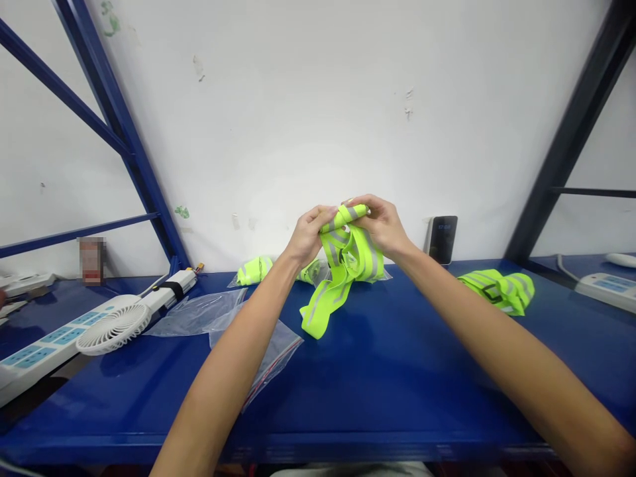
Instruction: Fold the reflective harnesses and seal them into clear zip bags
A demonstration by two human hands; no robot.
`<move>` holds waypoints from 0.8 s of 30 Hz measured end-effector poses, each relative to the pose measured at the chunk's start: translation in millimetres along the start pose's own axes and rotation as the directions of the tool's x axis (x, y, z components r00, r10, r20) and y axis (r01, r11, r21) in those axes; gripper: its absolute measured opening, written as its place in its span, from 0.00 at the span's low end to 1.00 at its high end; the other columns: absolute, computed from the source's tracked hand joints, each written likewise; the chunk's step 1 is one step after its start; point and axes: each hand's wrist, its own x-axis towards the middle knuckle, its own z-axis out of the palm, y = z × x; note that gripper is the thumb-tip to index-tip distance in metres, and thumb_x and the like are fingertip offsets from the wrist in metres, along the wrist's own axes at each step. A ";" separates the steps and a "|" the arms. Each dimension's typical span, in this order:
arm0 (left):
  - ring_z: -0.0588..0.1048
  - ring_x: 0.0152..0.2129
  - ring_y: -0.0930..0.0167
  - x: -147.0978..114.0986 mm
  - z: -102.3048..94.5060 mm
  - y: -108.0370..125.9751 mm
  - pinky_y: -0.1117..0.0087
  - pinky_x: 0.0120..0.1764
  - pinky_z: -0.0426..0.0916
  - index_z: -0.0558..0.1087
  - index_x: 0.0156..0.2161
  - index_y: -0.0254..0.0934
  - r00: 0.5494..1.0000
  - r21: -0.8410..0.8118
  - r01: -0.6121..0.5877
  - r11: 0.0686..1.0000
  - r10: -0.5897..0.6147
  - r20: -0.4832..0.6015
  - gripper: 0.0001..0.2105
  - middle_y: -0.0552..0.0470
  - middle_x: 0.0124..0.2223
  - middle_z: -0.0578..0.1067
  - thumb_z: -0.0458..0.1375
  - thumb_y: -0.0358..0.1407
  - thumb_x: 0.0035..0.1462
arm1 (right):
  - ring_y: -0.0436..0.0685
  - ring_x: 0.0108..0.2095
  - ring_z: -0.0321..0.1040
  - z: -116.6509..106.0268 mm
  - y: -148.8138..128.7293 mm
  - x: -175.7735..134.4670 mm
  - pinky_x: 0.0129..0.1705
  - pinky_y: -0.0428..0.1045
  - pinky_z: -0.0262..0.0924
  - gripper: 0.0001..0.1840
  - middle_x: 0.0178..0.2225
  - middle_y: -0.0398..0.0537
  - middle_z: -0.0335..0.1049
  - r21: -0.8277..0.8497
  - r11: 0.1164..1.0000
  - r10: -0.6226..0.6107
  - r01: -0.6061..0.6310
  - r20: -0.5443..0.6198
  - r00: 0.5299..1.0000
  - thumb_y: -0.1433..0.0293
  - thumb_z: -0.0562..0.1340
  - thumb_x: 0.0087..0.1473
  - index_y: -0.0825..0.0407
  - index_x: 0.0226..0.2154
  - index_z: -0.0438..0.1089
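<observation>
Above the blue table, both hands hold a neon yellow reflective strap (344, 262) with grey stripes. My left hand (311, 232) pinches one end of its folded top. My right hand (380, 222) grips the other end, with fingers bent around it. Loops of the strap hang below, and one loose tail reaches down toward the tabletop. Behind my left wrist lies a bagged neon bundle (254, 270). Another folded reflective bundle (499, 289) with a black buckle rests to the right of my right forearm.
Clear zip bags (203, 313) lie on the blue table (397, 377) by my left forearm. At left are a white fan (114, 328) and a power strip (54, 344). A phone (442, 240) leans on the wall. Blue rack posts (119, 132) rise at the sides.
</observation>
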 end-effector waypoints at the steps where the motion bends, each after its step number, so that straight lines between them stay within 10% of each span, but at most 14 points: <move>1: 0.75 0.30 0.72 1.0 -1.0 0.0 0.69 0.38 0.70 0.72 0.34 0.34 1.000 0.040 -0.012 0.999 0.013 -0.024 0.13 0.53 0.32 0.74 0.67 0.42 0.49 | 0.58 0.44 0.68 -0.2 0.2 -0.4 0.45 0.54 0.63 0.09 0.40 0.45 0.72 0.019 1.000 0.015 -0.015 0.001 1.000 0.75 0.65 0.42 0.50 0.31 0.74; 10: 0.62 0.63 0.54 0.9 -18.3 15.7 0.52 0.58 0.63 0.69 0.58 0.46 0.958 0.599 -0.284 0.749 0.239 0.157 0.33 0.45 0.64 0.67 0.71 0.45 0.46 | 0.59 0.46 0.70 -7.4 -14.1 -2.3 0.51 0.57 0.66 0.31 0.44 0.45 0.73 0.162 0.880 0.417 -0.446 0.186 0.890 0.66 0.69 0.47 0.41 0.55 0.67; 19: 0.69 0.57 0.57 7.4 -21.0 1.2 0.57 0.55 0.67 0.47 0.69 0.53 0.975 0.432 -0.220 0.875 0.217 0.057 0.53 0.43 0.64 0.66 0.73 0.47 0.43 | 0.57 0.39 0.72 -14.9 -15.8 3.0 0.46 0.54 0.66 0.19 0.36 0.47 0.76 0.161 0.892 0.378 -0.424 0.252 0.891 0.64 0.76 0.43 0.53 0.37 0.76; 24: 0.75 0.49 0.59 -0.9 -11.3 0.5 0.64 0.47 0.71 0.69 0.58 0.38 0.983 0.201 0.022 0.979 -0.057 0.174 0.30 0.42 0.54 0.75 0.62 0.53 0.55 | 0.57 0.36 0.72 -16.0 -14.9 4.6 0.42 0.53 0.67 0.17 0.34 0.46 0.76 0.230 0.888 0.357 -0.399 0.205 0.911 0.62 0.76 0.42 0.51 0.34 0.75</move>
